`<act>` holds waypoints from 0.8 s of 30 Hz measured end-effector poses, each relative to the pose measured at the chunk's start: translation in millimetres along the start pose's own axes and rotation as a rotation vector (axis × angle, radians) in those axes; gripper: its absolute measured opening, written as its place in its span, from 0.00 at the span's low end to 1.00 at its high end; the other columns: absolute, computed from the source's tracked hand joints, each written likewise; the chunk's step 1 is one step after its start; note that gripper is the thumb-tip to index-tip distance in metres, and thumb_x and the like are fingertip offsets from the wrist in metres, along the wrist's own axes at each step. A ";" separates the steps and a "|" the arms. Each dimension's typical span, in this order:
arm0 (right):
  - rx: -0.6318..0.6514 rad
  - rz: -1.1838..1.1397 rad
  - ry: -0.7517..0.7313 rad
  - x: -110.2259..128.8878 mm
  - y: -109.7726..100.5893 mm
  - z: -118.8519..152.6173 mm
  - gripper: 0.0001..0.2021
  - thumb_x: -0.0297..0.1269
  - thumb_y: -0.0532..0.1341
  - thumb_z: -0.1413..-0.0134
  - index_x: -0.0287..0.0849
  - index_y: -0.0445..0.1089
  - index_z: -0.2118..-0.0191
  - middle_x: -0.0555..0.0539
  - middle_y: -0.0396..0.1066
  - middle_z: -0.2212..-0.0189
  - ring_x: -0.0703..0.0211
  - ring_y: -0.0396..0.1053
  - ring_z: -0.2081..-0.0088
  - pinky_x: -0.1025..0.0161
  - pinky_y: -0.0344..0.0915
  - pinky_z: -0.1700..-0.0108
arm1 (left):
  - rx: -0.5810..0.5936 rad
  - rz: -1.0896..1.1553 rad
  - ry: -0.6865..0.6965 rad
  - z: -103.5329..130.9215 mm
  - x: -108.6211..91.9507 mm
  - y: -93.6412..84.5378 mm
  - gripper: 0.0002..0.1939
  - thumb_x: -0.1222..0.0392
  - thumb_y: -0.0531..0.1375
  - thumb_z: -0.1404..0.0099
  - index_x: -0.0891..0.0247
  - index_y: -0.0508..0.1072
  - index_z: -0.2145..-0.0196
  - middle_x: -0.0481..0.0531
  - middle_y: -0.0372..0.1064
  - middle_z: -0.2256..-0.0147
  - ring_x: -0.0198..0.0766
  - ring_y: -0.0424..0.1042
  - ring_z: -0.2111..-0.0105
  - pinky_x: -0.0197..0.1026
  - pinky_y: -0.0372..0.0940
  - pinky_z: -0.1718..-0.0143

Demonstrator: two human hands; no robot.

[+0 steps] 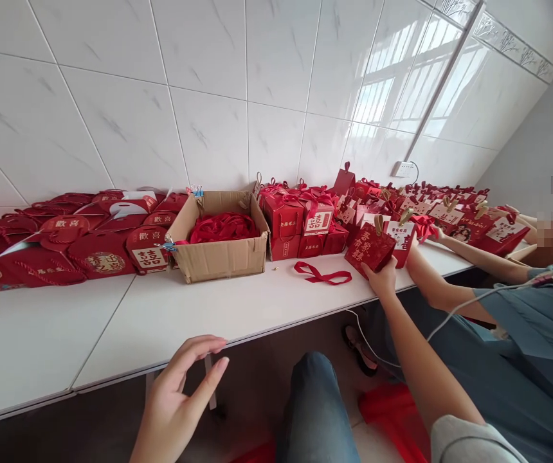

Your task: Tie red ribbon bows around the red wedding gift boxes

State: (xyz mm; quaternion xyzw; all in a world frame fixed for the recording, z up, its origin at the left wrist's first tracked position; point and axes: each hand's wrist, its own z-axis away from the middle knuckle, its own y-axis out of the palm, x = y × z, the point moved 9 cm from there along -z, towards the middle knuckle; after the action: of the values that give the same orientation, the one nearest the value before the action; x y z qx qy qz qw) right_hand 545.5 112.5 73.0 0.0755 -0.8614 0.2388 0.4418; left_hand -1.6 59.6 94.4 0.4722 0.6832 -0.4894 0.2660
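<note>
My right hand point(381, 278) grips a small red gift box point(369, 249) with gold lettering and a loop at its top, holding it tilted above the white table point(238, 302). Fingers and thumb close on its lower right side. Nearer to me, my left hand point(180, 392) hangs in front of the table edge, fingers and thumb apart, with nothing in it. On the tabletop, left of the held box, lies a loose red ribbon point(323, 278). Just behind the held box stands a red and white gift box point(400, 239), near a co-worker's hand.
A cardboard box point(223, 260) holds a heap of red ribbon point(223, 227). Red gift boxes point(107, 258) fill the left, and stacked boxes point(283, 222) stand behind the loose ribbon. A co-worker in blue point(522, 321) sits close on the right; a white cable point(450, 313) hangs there.
</note>
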 end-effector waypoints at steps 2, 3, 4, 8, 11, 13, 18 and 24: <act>-0.020 0.006 -0.009 1.3 -1.6 2.0 0.43 0.49 0.69 0.68 0.35 0.56 0.45 0.32 0.68 0.50 0.38 0.68 0.51 0.46 0.65 0.50 | 0.000 0.003 -0.001 0.6 -1.0 -0.3 0.11 0.50 0.62 0.40 0.53 0.75 0.60 0.49 0.72 0.56 0.41 0.73 0.56 0.40 0.68 0.52; -0.037 0.008 -0.017 2.9 -3.5 3.1 0.44 0.49 0.69 0.69 0.35 0.56 0.44 0.33 0.68 0.50 0.38 0.67 0.50 0.46 0.65 0.49 | -0.002 0.004 -0.001 0.8 -2.0 -1.3 0.11 0.49 0.62 0.40 0.53 0.75 0.60 0.49 0.72 0.56 0.42 0.73 0.56 0.40 0.68 0.52; -0.062 0.012 -0.025 5.3 -6.4 4.4 0.46 0.49 0.70 0.70 0.34 0.56 0.43 0.32 0.67 0.49 0.37 0.66 0.49 0.45 0.63 0.47 | -0.004 0.003 -0.003 1.0 -3.0 -2.5 0.11 0.49 0.62 0.40 0.54 0.75 0.60 0.50 0.73 0.56 0.42 0.73 0.56 0.40 0.68 0.52; -0.238 0.027 -0.054 26.9 -23.7 19.1 0.47 0.54 0.66 0.60 0.31 0.50 0.39 0.27 0.53 0.40 0.32 0.47 0.37 0.37 0.46 0.38 | -0.041 -0.062 0.019 -1.8 -7.4 -10.4 0.12 0.49 0.60 0.39 0.55 0.75 0.61 0.51 0.73 0.56 0.44 0.73 0.54 0.42 0.67 0.52; -0.174 0.043 -0.230 74.7 -9.3 42.5 0.29 0.49 0.55 0.43 0.36 0.57 0.41 0.31 0.52 0.40 0.38 0.47 0.36 0.38 0.48 0.39 | -0.119 -0.226 0.121 -6.8 -9.4 -12.5 0.11 0.49 0.60 0.39 0.55 0.75 0.61 0.53 0.73 0.53 0.48 0.71 0.51 0.49 0.63 0.48; 0.137 0.114 -0.459 120.2 33.9 69.0 0.19 0.41 0.48 0.37 0.39 0.65 0.46 0.34 0.58 0.45 0.42 0.54 0.40 0.42 0.55 0.42 | -0.178 -0.358 0.155 -10.1 -3.8 -7.7 0.13 0.50 0.58 0.38 0.55 0.74 0.58 0.55 0.72 0.51 0.52 0.69 0.48 0.54 0.58 0.45; 0.619 0.212 -0.684 187.1 128.7 136.7 0.11 0.32 0.57 0.43 0.46 0.75 0.57 0.43 0.71 0.56 0.50 0.65 0.53 0.55 0.63 0.49 | -0.355 -0.583 0.146 -11.0 14.5 10.3 0.11 0.57 0.55 0.36 0.59 0.74 0.58 0.58 0.75 0.55 0.51 0.72 0.53 0.57 0.49 0.45; 0.783 0.429 -0.679 200.7 179.6 155.4 0.13 0.30 0.55 0.41 0.41 0.76 0.57 0.37 0.71 0.58 0.45 0.64 0.53 0.54 0.60 0.53 | -0.406 -0.659 0.229 -5.3 11.3 17.5 0.10 0.60 0.55 0.36 0.58 0.75 0.60 0.56 0.77 0.57 0.50 0.73 0.54 0.53 0.49 0.48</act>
State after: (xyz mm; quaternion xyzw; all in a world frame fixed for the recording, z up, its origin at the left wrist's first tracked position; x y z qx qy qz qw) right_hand 251.5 211.6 94.0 0.1294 -0.7985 0.5876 0.0200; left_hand 10.1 70.2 79.7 0.2172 0.9059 -0.3479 0.1051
